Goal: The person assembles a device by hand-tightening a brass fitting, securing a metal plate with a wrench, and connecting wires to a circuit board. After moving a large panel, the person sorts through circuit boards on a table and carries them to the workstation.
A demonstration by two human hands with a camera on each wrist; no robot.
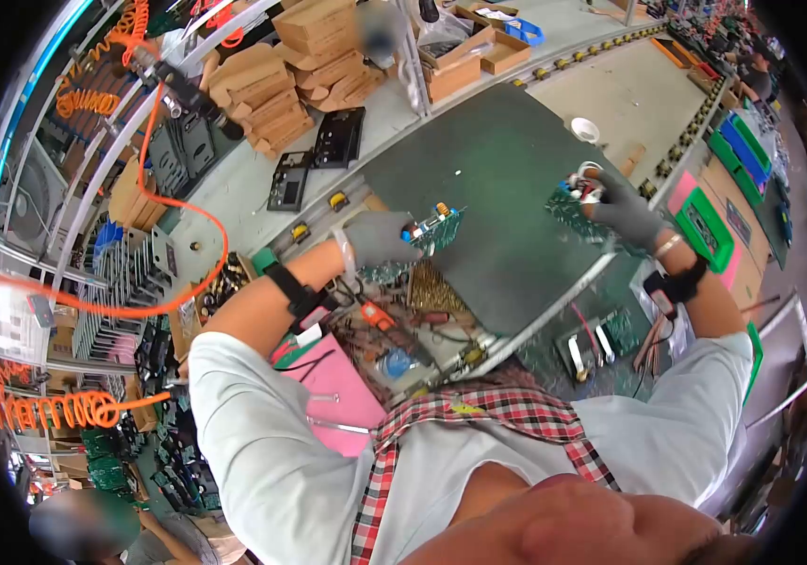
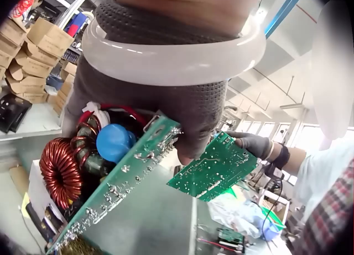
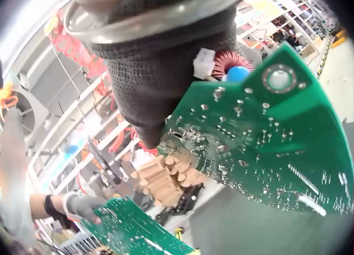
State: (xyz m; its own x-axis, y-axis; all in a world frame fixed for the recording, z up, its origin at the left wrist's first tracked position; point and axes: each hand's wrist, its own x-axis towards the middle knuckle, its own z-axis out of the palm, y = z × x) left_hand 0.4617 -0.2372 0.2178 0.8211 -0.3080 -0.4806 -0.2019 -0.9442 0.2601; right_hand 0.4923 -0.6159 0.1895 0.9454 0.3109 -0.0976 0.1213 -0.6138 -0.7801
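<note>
My gloved left hand (image 1: 377,237) grips a green circuit board (image 1: 439,234) by its edge, out over the dark mat. On that board, the left wrist view shows a copper toroid coil (image 2: 60,172) and a round blue component (image 2: 114,143), with solder joints on the underside. My gloved right hand (image 1: 627,213) holds a second green circuit board (image 3: 254,139) over the mat's right side. Its soldered underside faces the right wrist camera; a white connector (image 3: 204,63) and another copper coil (image 3: 232,62) show beyond its edge. The two boards are held apart.
A dark green mat (image 1: 507,160) covers the bench between roller rails. Cardboard boxes (image 1: 271,89) and black housings (image 1: 337,138) lie on the far left. Near me are an orange-handled tool (image 1: 380,317), a pink sheet (image 1: 342,400) and another board (image 1: 601,339). An orange air hose (image 1: 215,221) loops at left.
</note>
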